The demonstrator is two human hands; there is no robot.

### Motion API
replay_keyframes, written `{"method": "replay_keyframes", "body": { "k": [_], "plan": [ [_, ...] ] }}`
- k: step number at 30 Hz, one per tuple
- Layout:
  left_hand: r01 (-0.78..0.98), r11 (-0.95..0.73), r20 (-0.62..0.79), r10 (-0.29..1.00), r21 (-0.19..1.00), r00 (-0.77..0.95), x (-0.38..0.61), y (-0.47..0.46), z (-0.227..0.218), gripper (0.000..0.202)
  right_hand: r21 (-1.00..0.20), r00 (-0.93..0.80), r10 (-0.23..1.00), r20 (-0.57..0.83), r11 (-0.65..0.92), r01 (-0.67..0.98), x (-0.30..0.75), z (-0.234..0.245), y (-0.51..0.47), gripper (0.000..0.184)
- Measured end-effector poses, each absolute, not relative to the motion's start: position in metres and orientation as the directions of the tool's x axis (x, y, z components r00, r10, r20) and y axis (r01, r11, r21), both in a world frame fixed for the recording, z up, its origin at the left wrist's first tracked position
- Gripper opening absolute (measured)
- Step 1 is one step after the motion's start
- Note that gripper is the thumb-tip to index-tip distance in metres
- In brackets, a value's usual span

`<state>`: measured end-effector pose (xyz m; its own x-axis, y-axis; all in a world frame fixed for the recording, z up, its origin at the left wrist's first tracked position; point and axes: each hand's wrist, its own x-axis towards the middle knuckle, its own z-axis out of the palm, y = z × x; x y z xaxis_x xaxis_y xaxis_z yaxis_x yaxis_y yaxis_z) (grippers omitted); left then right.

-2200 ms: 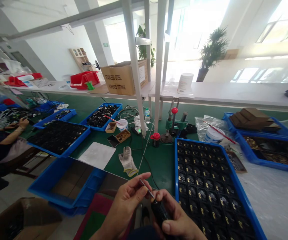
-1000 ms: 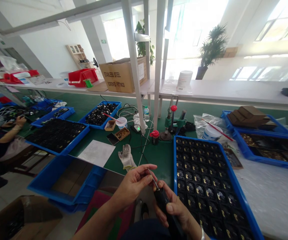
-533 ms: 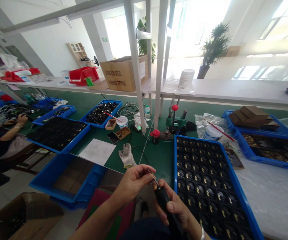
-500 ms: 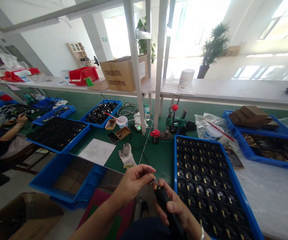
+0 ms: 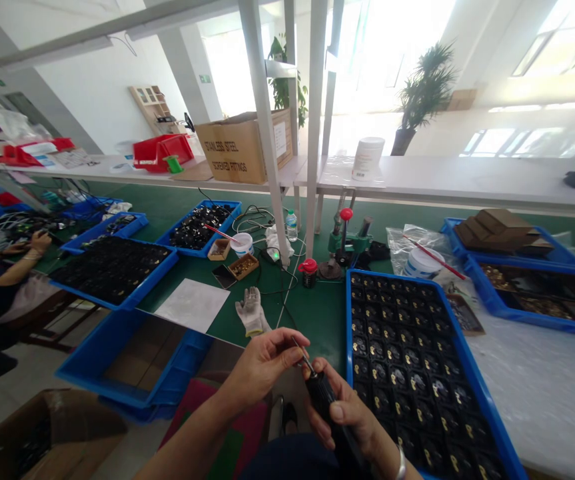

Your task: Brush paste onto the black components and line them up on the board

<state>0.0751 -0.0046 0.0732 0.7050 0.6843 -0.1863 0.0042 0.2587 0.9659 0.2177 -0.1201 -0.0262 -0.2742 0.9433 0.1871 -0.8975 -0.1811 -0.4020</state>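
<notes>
My right hand (image 5: 350,410) is wrapped round the black grip of an electric screwdriver (image 5: 323,395), its tip pointing up and to the left. The thin metal bit (image 5: 309,365) sticks out of the nose. My left hand (image 5: 267,360) pinches at the bit's upper end with thumb and forefinger; a slim metal piece shows there, too small to tell apart from the bit. Both hands are in front of the bench edge. Right of them is a blue tray (image 5: 350,327) with rows of black parts bearing brass-coloured pieces. A pair of grey work gloves (image 5: 252,312) lies just beyond my left hand.
A green hand press (image 5: 346,243) with a red knob stands behind a red-lidded jar (image 5: 308,273). White paper (image 5: 193,305) and a small box of brass parts (image 5: 244,267) lie left. Blue crates (image 5: 102,380) stand below the bench edge. Another person's arm (image 5: 20,267) is far left.
The view has shifted very slightly. Both hands keep the same hold on the screwdriver and its bit, with hardly any movement.
</notes>
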Motion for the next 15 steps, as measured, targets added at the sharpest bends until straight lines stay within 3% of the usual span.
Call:
{"method": "replay_keyframes", "body": {
  "k": [15],
  "plan": [
    [0.049, 0.208, -0.179, 0.675, 0.977, 0.715, 0.0737, -0.0023, 0.0748, 0.037, -0.377, -0.252, 0.943, 0.216, -0.157, -0.913, 0.2164, -0.0339, -0.1186, 0.05]
  ]
}}
